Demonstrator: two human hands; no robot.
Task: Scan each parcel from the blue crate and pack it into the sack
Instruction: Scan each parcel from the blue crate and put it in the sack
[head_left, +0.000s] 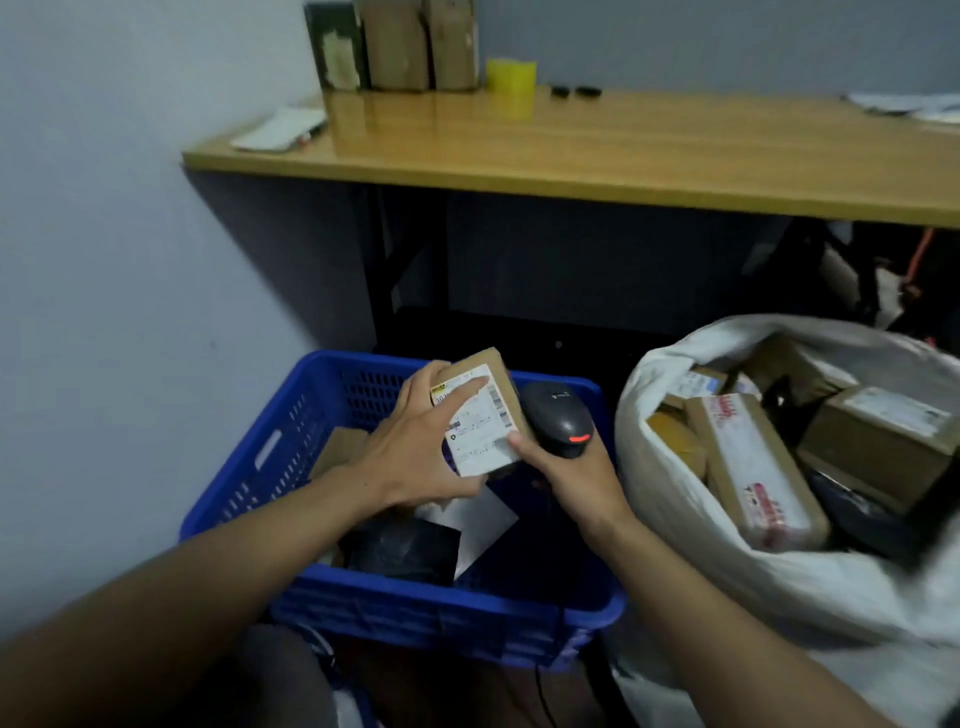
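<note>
Over the blue plastic crate (234, 467), the left grip (415, 452) clamped a white-labelled brown cardboard parcel (483, 415); the right grip (576, 478) clamped a black handheld scanner (558, 415), thumb touching the parcel.

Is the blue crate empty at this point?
Not empty. A black parcel, a white envelope and brown cardboard lie inside the blue crate.

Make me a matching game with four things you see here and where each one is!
Things:
1 labelled parcel
2 scanner
3 yellow roll
4 black packet

Places:
A on the table
B in the blue crate
C in the right hand
D in the left hand

Pairs: 1-D, 2-C, 3-A, 4-B.
</note>
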